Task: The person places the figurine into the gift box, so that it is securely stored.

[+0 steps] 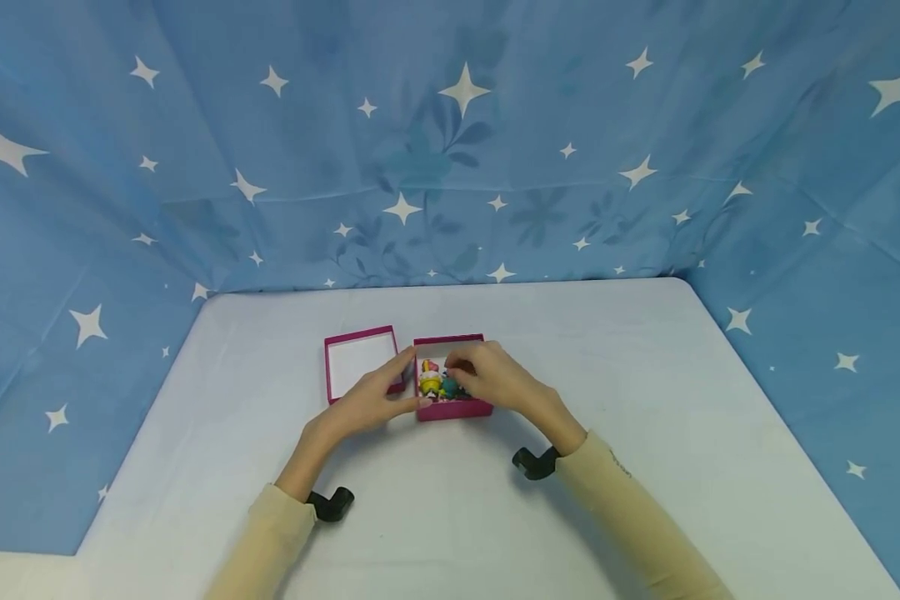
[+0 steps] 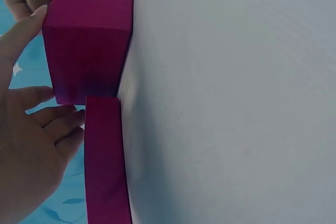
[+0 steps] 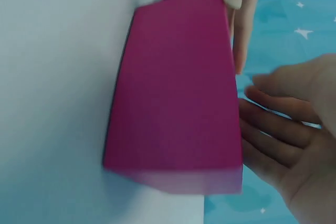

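Observation:
A magenta box (image 1: 456,410) with a pale inside stands at the middle of the table, holding several small colourful figurines. One figurine (image 1: 430,384) is yellow and white with a pink top; a teal figurine (image 1: 450,387) lies beside it. My left hand (image 1: 375,400) rests at the box's left end, thumb at the front rim and fingers spread along the left wall (image 2: 86,64). My right hand (image 1: 491,375) reaches over the right side of the box, fingers bent down by the teal figurine. I cannot tell whether those fingertips hold it; the box wall (image 3: 178,87) hides them.
A shallow magenta lid (image 1: 356,362), white inside, lies hollow side up just left of the box, partly behind my left hand. The white table (image 1: 435,500) ends at a blue star-patterned curtain (image 1: 450,167). A dark wrist camera (image 1: 536,463) sits on the right wrist.

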The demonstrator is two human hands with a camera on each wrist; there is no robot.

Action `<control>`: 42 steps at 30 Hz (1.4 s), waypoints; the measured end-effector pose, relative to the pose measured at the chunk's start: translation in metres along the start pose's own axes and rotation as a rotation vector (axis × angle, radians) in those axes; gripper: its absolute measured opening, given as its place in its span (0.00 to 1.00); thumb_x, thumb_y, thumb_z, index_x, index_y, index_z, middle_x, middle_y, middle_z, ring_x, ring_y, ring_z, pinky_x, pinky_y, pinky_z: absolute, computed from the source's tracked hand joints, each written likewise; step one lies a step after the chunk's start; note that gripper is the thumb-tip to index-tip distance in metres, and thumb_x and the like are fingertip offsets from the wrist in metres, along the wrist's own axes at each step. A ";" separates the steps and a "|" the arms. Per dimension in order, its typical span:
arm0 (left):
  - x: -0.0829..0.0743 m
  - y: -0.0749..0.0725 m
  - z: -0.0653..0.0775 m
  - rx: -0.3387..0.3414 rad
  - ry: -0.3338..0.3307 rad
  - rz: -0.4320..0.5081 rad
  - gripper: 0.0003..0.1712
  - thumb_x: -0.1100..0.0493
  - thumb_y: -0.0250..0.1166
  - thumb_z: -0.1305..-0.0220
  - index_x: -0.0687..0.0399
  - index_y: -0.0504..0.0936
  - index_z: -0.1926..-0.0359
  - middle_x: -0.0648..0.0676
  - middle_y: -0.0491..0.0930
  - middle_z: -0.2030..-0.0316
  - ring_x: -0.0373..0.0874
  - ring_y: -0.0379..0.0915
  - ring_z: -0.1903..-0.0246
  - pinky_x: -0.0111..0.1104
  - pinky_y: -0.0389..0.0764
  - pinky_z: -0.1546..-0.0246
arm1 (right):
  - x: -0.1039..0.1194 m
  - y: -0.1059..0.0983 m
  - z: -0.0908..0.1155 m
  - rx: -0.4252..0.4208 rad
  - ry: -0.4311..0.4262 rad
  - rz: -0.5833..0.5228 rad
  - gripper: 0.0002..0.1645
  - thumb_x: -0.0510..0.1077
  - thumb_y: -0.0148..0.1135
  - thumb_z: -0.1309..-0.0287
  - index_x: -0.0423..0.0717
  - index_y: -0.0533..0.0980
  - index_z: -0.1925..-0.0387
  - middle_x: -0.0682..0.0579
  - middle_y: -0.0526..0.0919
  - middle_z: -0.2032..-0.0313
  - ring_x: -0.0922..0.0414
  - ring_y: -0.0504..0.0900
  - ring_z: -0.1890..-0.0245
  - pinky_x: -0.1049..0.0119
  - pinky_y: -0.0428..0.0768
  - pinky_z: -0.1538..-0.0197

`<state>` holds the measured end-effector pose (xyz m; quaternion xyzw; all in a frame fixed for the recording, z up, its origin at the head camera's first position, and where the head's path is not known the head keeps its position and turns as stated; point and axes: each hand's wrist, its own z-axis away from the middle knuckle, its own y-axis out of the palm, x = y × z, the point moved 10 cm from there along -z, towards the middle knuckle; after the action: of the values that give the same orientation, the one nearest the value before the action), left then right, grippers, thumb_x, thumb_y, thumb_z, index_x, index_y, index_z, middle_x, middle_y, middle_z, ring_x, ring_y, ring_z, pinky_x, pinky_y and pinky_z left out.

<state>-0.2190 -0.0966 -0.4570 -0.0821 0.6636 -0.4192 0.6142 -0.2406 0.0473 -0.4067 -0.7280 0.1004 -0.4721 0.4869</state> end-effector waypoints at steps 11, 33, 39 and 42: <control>-0.002 -0.012 0.015 -0.048 0.014 -0.075 0.48 0.38 0.64 0.30 0.54 0.56 0.19 0.54 0.54 0.19 0.55 0.53 0.22 0.55 0.59 0.24 | 0.030 -0.005 0.002 -0.219 -0.030 -0.144 0.23 0.39 0.66 0.33 0.35 0.78 0.39 0.40 0.83 0.41 0.42 0.83 0.42 0.45 0.83 0.40; 0.057 -0.073 0.063 -0.337 -0.370 0.183 0.48 0.42 0.50 0.21 0.64 0.39 0.18 0.67 0.38 0.18 0.64 0.35 0.19 0.62 0.48 0.23 | 0.062 0.069 -0.037 -0.187 0.274 -0.529 0.44 0.65 0.51 0.26 0.43 0.60 0.22 0.42 0.65 0.24 0.43 0.70 0.27 0.47 0.75 0.31; 0.068 -0.068 0.066 -0.321 -0.420 0.401 0.49 0.39 0.45 0.20 0.62 0.32 0.18 0.65 0.37 0.18 0.62 0.35 0.19 0.58 0.48 0.22 | 0.058 0.082 -0.045 -0.271 0.363 -0.442 0.46 0.60 0.50 0.25 0.33 0.54 0.22 0.38 0.57 0.21 0.43 0.55 0.20 0.44 0.58 0.21; 0.071 -0.065 0.068 -0.312 -0.409 0.484 0.48 0.39 0.44 0.19 0.63 0.32 0.18 0.63 0.35 0.18 0.62 0.33 0.19 0.55 0.44 0.20 | 0.056 0.088 -0.047 -0.282 0.374 -0.431 0.48 0.55 0.53 0.27 0.28 0.50 0.22 0.34 0.50 0.20 0.41 0.49 0.19 0.45 0.53 0.20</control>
<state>-0.2020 -0.2126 -0.4603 -0.0977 0.5833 -0.1299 0.7958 -0.2203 -0.0604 -0.4403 -0.6933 0.0963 -0.6716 0.2429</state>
